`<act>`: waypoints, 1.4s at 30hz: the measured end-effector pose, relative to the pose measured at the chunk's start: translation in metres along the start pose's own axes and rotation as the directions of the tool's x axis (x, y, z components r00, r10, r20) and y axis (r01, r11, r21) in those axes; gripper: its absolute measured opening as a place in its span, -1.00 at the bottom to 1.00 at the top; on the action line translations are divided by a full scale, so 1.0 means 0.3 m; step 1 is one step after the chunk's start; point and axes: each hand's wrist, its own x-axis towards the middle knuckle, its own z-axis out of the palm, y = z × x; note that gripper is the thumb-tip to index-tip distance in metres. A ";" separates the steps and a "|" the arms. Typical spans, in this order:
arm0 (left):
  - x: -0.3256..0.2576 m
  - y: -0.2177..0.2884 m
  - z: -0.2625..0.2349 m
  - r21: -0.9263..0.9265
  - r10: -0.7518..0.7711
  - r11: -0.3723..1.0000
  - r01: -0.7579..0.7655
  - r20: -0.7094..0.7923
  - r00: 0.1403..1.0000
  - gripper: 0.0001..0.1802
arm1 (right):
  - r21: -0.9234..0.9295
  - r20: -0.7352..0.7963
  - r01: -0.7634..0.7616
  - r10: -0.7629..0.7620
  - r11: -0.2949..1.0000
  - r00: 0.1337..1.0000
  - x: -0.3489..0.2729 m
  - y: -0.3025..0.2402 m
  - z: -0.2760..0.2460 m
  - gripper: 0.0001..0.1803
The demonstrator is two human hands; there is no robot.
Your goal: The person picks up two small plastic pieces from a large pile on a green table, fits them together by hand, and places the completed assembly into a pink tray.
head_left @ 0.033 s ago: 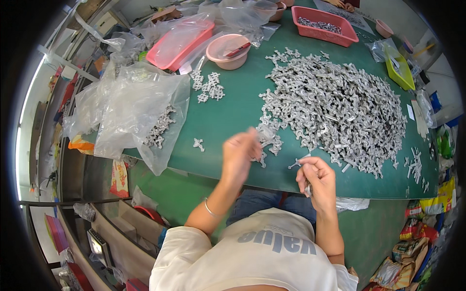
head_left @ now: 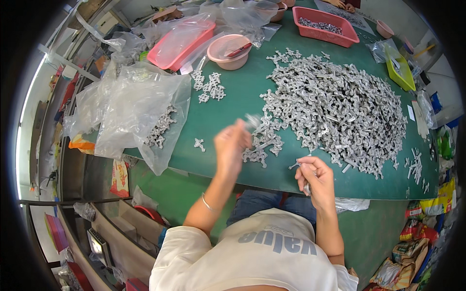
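1. 2 bare hands work at the near edge of a green table (head_left: 228,114), seen from the one head view.
2. Left hand (head_left: 232,145), just left of frame centre, is raised and motion-blurred. Its fingers are closed on a small pale piece (head_left: 252,120) at their tips; the blur hides what kind of piece it is and how it lies.
3. Right hand (head_left: 314,177), lower right of centre, sits over the table's near edge. Its fingers are curled shut around a small metal part (head_left: 295,165) that pokes out to the left, toward the left hand. A second bit seems tucked low in the palm, too small to make out.
4. Heap (head_left: 335,104) of grey metal parts fills the centre right of the frame. Its near-left fringe (head_left: 259,145) lies just beside the left hand's fingertips, up and left of the right hand. The left hand is the nearer one to that fringe.
5. The right hand's part has its long axis roughly left-right in the frame.
6. Left of the hands, 1 stray part (head_left: 199,143) lies alone, and a clear bag (head_left: 141,102) holds more parts.
7. Upper left: a pink tray (head_left: 180,42) in plastic, a pink bowl (head_left: 229,49), and a small cluster (head_left: 208,87) of parts below the bowl.
8. Upper right: a red tray (head_left: 324,25) with parts and a yellow-green tray (head_left: 399,68).
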 end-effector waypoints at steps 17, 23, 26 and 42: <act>0.291 0.008 -0.602 -0.405 0.203 0.818 -0.409 -0.462 0.863 -0.66 | -0.391 0.044 -0.029 0.051 0.920 0.998 0.050 0.088 0.015 -0.82; 0.219 0.091 -0.470 -0.270 0.040 0.957 -0.109 -0.248 0.968 -0.65 | -0.576 -0.036 0.089 -0.134 0.813 0.990 0.129 0.113 0.021 -0.74; 0.064 0.026 -0.261 0.012 -0.076 0.997 0.075 0.060 0.995 -0.74 | -0.803 0.100 0.310 -0.398 0.509 0.912 0.191 0.151 0.050 -0.62; -0.123 -0.146 -0.026 0.601 0.094 0.741 -0.301 0.351 0.932 -0.74 | -0.831 0.112 0.295 -0.378 0.471 0.919 0.235 0.218 0.006 -0.55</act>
